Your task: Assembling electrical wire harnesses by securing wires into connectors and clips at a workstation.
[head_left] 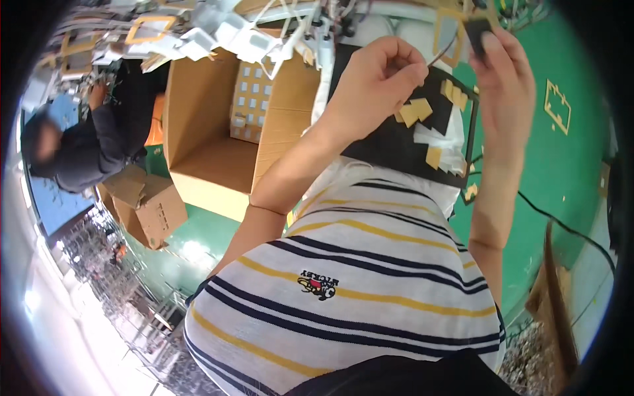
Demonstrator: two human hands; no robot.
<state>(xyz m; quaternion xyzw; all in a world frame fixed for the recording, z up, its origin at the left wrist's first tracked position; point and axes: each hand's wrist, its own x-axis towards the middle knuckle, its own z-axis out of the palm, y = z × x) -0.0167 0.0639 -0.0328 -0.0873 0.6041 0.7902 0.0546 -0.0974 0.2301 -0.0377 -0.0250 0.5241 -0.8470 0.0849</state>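
Observation:
My left hand is closed in a pinch, and a thin, slightly curved dark tool sticks out from its fingertips toward the right. Its far end comes close to a small black rectangular block, which my right hand grips between thumb and fingers. Whether the tool touches the block cannot be told. Below both hands lies a black board over my lap. On it are small tan pieces, more tan strips and overlapping white sheets.
A tall open cardboard box stands left of my arm, holding a gridded panel. A smaller carton sits on the green floor. Another person works at far left. White parts and cables crowd the top. A black cable runs right.

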